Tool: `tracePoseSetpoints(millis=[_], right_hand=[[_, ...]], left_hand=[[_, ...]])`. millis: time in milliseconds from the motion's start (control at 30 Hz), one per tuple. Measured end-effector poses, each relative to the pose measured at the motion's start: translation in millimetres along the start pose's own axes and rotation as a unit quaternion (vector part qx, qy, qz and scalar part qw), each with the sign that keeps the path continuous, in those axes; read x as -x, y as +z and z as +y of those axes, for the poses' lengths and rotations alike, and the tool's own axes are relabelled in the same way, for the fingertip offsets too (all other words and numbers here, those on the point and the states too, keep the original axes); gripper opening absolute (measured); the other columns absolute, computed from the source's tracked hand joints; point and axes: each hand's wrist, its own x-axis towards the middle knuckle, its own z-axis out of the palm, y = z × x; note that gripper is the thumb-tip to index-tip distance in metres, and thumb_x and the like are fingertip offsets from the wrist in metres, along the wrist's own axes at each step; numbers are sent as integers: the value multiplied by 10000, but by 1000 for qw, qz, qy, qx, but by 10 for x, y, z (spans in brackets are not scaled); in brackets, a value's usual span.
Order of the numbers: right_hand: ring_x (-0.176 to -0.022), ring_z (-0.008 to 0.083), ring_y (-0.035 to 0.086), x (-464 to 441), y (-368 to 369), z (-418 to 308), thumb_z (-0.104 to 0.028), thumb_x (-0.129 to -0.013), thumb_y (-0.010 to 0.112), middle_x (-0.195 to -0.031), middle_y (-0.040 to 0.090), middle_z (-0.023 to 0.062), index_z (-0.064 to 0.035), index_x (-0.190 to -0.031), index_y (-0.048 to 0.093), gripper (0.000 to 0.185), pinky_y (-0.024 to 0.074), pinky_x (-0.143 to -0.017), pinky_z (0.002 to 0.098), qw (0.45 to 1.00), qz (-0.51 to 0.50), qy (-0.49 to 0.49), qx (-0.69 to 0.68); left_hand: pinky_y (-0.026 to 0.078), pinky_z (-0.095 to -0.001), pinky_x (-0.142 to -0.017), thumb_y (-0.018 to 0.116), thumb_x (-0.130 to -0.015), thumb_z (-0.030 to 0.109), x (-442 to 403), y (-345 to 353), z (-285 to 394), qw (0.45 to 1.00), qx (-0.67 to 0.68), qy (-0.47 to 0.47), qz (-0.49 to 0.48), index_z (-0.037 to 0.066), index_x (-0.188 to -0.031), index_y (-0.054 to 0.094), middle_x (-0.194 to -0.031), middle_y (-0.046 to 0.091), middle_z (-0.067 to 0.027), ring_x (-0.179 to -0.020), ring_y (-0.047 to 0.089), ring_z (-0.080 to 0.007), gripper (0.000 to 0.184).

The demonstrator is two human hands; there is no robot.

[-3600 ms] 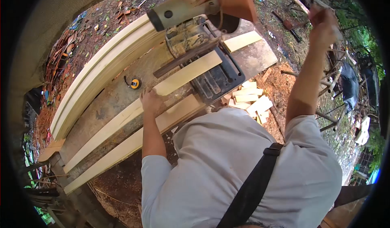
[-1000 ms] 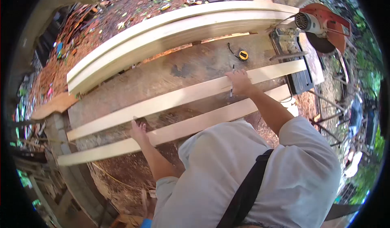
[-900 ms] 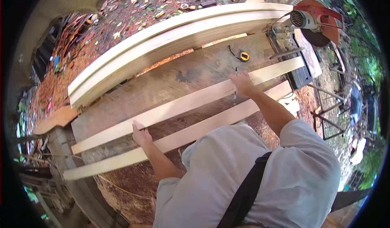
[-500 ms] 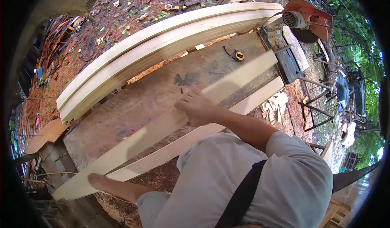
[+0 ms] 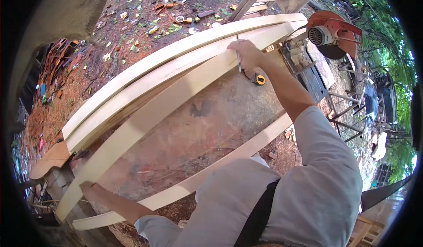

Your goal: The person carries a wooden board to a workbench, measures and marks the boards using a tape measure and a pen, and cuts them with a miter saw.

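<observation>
A long pale wooden board (image 5: 145, 110) slants across the worktable, its far part lying against the stacked boards (image 5: 154, 57). My right hand (image 5: 249, 55) grips it near the far end, fingers over its upper edge. A thin, pencil-like stick (image 5: 239, 55) also sticks out from this hand; its exact kind is unclear. At the near left end my left hand (image 5: 90, 192) is closed on the lower edge of the same board, its fingers partly hidden. A second pale board (image 5: 189, 184) lies along the table's front edge, close to my body.
A red-guarded cut-off saw (image 5: 328, 33) stands at the right end of the worktable (image 5: 176, 145). A yellow and black tape measure (image 5: 260, 79) lies near my right forearm. Wood scraps and leaves litter the ground (image 5: 128, 40) behind the stack.
Both hands stay on the board. Its right part has swung up and away from me against the stack, with my right hand, leaving a wide gap to the front board.
</observation>
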Motion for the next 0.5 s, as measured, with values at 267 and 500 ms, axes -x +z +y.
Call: tracePoseSetpoints(millis=[267,500], right_hand=[[-1298,434,479,172,539,350,-218,-743,742,-1291,532,342,-8,-1382,434,740,412,-1069,489,888,181,423,-17],[-1131,319,613,161,774,675,-76,-813,649,-1230,619,222,26,-1389,459,615,481,-954,364,822,368,427,-74]], left_hand=[[530,-335,-666,615,-959,158,1267,1353,-1593,968,-103,-176,-149,-58,-1046,630,-1021,625,-124,-870,626,-221,234],[377,-261,-435,547,-1010,420,2222,1922,-1557,900,-313,-172,-250,-6,-860,567,-745,558,-65,-516,470,-133,452]])
